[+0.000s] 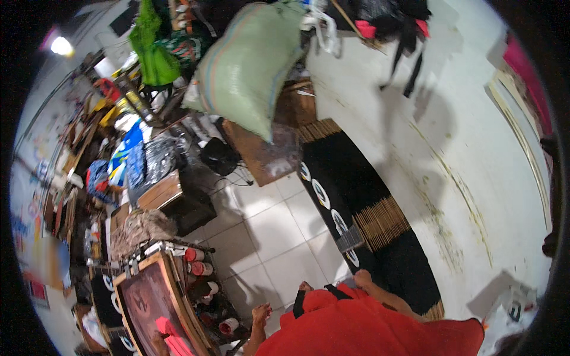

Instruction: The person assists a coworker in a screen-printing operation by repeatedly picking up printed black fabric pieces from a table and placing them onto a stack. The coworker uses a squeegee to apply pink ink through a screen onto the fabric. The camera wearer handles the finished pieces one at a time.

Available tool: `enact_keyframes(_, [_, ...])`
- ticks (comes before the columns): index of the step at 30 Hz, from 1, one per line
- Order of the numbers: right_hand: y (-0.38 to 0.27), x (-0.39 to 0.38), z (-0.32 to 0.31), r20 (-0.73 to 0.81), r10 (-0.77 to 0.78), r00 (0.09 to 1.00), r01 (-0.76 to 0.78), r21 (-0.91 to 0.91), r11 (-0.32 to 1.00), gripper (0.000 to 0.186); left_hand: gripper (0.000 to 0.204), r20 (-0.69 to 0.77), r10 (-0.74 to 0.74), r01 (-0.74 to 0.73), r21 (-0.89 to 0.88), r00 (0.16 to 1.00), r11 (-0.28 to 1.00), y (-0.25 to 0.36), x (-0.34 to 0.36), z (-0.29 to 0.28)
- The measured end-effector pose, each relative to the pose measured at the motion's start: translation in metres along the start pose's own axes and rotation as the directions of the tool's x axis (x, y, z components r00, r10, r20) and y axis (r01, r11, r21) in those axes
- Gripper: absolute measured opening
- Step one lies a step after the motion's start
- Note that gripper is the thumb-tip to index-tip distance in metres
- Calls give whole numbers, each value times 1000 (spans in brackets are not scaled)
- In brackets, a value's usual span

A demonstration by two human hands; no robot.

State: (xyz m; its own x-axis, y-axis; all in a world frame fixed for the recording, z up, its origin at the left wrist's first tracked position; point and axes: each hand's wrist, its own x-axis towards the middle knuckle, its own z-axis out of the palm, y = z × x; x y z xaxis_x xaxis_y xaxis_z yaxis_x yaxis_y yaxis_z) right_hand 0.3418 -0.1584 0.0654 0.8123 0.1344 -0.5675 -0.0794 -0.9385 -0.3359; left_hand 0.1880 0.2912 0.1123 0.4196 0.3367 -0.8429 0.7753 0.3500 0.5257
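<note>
My left hand [261,314] is held low over the tiled floor, to the right of a wooden-framed printing screen [155,299]. Its fingers are loosely bent, slightly apart, and nothing shows in them. My right hand [363,278] is by the near left edge of a long row of black mats [350,169] with brown slatted ends. Its fingers curl out of sight, and I cannot tell whether it touches the mats. White round prints [320,194] run along the mats' left side. A small dark grey block [350,239] rests across that edge.
Paint-stained red and white tubs [199,268] stand beside the screen, which has a bright pink-red piece [172,337] on it. A large pale green sack [252,65] sits on a brown board [255,148] ahead. Clutter lines the left; a white wall [439,160] is at right.
</note>
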Motion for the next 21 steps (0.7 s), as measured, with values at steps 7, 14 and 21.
enact_keyframes(7, [19,31,-19,-17,-17,1000,22,372,928,19,13,-78,14,-26,-148,997,989,-61,-24,36])
enact_keyframes(14, [51,53,-57,304,84,949,-238,515,823,15,25,-114,231,-173,374,966,911,-173,-46,94])
enact_keyframes(21, [60,47,-58,463,191,865,-421,467,778,12,33,-26,215,-101,826,976,555,-260,-88,108])
